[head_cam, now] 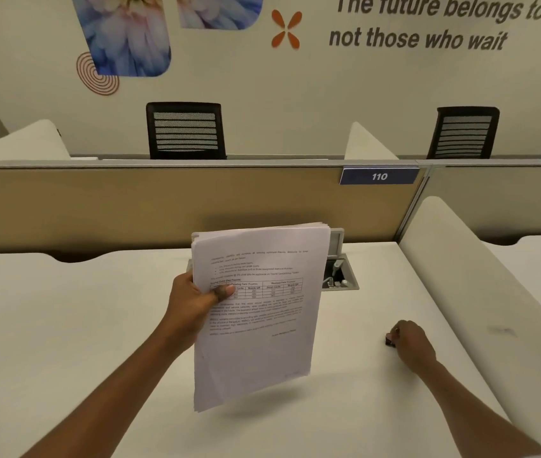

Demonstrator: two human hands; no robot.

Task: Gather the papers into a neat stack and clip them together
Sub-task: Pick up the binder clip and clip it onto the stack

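Note:
A stack of printed white papers (256,342) hangs above the white desk (64,325), held upright and slightly tilted. My left hand (193,304) grips the stack at its left edge, thumb on the front sheet. To the right, my right hand (411,342) rests low on the desk with its fingers closed around a small black binder clip (389,340). Only the clip's left end shows past the fingers. The two hands are well apart.
An open cable box (340,272) is set into the desk behind the papers. A tan partition (163,206) with a "110" label (379,176) bounds the back, a white divider (480,292) the right. Black chairs (186,130) stand beyond.

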